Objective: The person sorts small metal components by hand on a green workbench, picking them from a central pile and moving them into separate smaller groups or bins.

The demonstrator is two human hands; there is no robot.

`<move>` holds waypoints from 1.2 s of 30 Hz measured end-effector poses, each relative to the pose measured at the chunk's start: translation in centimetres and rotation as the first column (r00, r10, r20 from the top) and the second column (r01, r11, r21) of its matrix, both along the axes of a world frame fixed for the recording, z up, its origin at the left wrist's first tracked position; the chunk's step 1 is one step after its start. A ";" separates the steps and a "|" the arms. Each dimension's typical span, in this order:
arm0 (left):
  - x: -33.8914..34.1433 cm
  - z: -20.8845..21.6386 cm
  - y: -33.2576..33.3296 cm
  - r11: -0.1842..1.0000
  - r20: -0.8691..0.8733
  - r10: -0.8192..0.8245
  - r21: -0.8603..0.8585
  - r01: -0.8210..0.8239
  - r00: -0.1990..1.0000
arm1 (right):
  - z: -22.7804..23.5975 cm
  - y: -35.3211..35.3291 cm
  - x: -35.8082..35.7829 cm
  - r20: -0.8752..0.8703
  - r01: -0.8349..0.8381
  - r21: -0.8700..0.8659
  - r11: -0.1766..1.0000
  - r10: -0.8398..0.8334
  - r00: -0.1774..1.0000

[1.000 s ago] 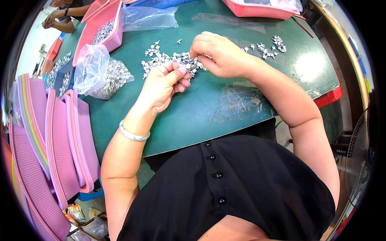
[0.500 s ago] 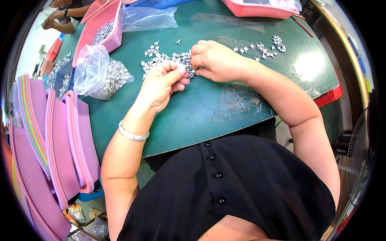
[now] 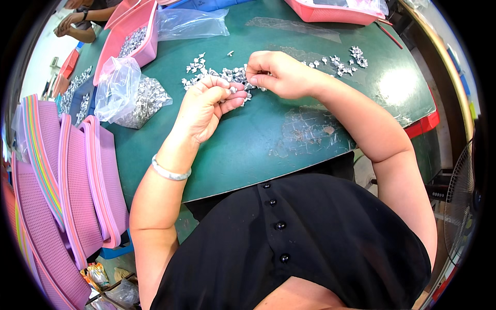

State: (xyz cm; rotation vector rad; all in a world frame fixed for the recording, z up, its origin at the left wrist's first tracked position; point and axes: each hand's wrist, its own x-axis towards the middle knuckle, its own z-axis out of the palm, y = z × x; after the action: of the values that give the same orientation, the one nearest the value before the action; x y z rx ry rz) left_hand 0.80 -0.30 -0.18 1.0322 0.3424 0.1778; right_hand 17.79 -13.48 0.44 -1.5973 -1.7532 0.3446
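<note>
Small silver-grey metal parts (image 3: 235, 75) lie heaped on the green table, in front of and between my hands. My left hand (image 3: 207, 106), palm turned up, pinches one small metal part (image 3: 233, 90) between thumb and forefinger, with its other fingers loosely curled. To the right, my right hand (image 3: 281, 75) is held over the heap's edge with thumb and forefinger together; anything in that pinch is too small or hidden to make out. A looser group of the same parts (image 3: 341, 67) lies beyond my right wrist.
A clear bag of metal parts (image 3: 142, 106) stands left of the heap, near a pink bin (image 3: 151, 49). Pink and purple baskets (image 3: 82, 181) are stacked at the left. A pink tray (image 3: 330, 14) stands at the back. Another person's hand (image 3: 67, 23) shows far left.
My right hand has drawn slightly away to the right from my left. My left fingers have opened out somewhat, showing the small metal part at the thumb tip.
</note>
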 end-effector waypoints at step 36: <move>0.1 0.4 -1.2 0.993 -0.113 -0.007 0.120 0.021 0.994 | 1.3 -0.2 -0.7 -0.368 0.098 -0.268 0.958 -0.196 0.909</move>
State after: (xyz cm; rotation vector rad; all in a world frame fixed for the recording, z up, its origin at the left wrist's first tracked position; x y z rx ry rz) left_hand 0.89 -1.52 0.18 1.1673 0.4304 0.1289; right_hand 17.07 -13.66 1.70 -1.6802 -1.3126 0.7753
